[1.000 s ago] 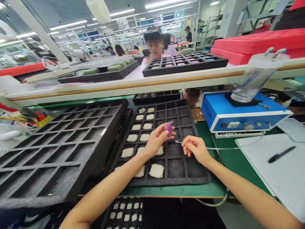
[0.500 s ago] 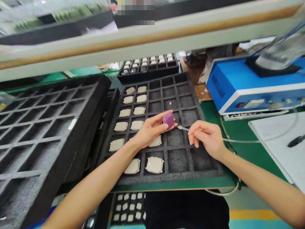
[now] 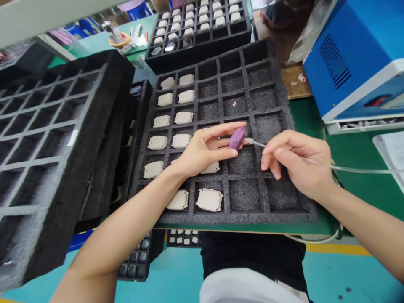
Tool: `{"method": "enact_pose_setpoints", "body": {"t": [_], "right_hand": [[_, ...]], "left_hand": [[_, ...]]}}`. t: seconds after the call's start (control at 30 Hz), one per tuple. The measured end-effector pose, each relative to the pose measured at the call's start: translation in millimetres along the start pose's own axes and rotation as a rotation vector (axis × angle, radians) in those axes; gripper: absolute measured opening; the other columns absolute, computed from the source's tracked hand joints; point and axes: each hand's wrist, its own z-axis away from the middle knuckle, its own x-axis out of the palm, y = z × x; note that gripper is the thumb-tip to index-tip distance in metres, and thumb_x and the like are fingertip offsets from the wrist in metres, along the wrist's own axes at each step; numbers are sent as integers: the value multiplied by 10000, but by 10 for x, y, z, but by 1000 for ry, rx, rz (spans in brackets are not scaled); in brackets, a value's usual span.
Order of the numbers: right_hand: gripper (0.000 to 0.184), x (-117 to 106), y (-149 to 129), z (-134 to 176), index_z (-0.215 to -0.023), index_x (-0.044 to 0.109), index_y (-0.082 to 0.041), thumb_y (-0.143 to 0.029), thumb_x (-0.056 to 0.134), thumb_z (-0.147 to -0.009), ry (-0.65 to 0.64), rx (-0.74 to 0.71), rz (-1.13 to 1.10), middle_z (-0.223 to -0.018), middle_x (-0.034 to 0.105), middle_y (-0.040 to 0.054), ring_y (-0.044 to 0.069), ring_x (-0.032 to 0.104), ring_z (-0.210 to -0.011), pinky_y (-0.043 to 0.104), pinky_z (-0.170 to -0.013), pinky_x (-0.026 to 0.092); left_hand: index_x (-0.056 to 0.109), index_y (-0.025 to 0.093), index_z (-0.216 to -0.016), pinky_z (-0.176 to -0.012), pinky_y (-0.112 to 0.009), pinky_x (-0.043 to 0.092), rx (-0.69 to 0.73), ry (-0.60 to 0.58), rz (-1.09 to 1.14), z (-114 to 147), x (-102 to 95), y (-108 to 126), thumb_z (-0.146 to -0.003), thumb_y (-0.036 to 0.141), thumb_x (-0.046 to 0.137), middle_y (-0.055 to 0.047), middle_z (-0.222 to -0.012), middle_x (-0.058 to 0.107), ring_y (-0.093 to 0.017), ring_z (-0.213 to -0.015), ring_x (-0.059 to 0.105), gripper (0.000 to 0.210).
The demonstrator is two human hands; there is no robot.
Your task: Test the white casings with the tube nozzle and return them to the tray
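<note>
Between its thumb and fingers my left hand (image 3: 200,151) grips a small rounded purple casing (image 3: 237,139), turned edge-on. My right hand (image 3: 303,164) pinches a thin clear tube (image 3: 356,169); its pale narrow tip (image 3: 250,141) points left, right beside the casing. Whether tip and casing touch, I cannot tell. Both hands are over a dark foam tray (image 3: 243,219) divided into square cells. Cream watch-like casings (image 3: 209,199) lie in its left columns, some hidden under my left hand and forearm.
A blue machine (image 3: 360,54) stands at the right. Stacked black foam trays (image 3: 91,155) rise on the left. Behind, another tray (image 3: 198,40) holds several pale pieces. White paper (image 3: 391,153) lies at the right edge, and a shelf edge (image 3: 57,17) crosses the upper left.
The view has tilted down and come closer. The purple casing has turned from its broad face to its edge, and the tube tip has come nearer to it.
</note>
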Motion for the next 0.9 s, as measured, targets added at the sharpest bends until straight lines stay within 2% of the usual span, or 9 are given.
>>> {"method": "enact_pose_setpoints", "body": {"t": [0.33,0.73,0.9], "right_hand": [[159,5,-8,-10,-833,650,-197,-329,571,-873,-6,30,20,-646,638,2,57,498,-411,209,-399,379],[138,3,-6,-8,-838,653,-207,-300,561,-883,-10,29,47,-646,640,2,67,499,-412,215,-392,378],[133,-1,-11,-10,-830,643,-194,-279,555,-884,-14,28,35,-646,640,2,67,498,-413,211,-395,378]], "left_hand": [[642,272,-1157,-994,-435,453,-11,1,-71,-1,-28,-13,-679,148,754,-13,-1084,676,-246,-1027,635,507],[648,249,-1158,-1012,-465,432,-11,11,-82,2,-11,-3,-660,155,770,-35,-1086,673,-277,-1055,624,522],[647,253,-1155,-1011,-438,439,-13,-10,-64,2,-12,1,-678,120,746,-22,-1080,675,-247,-1043,626,505]]}}
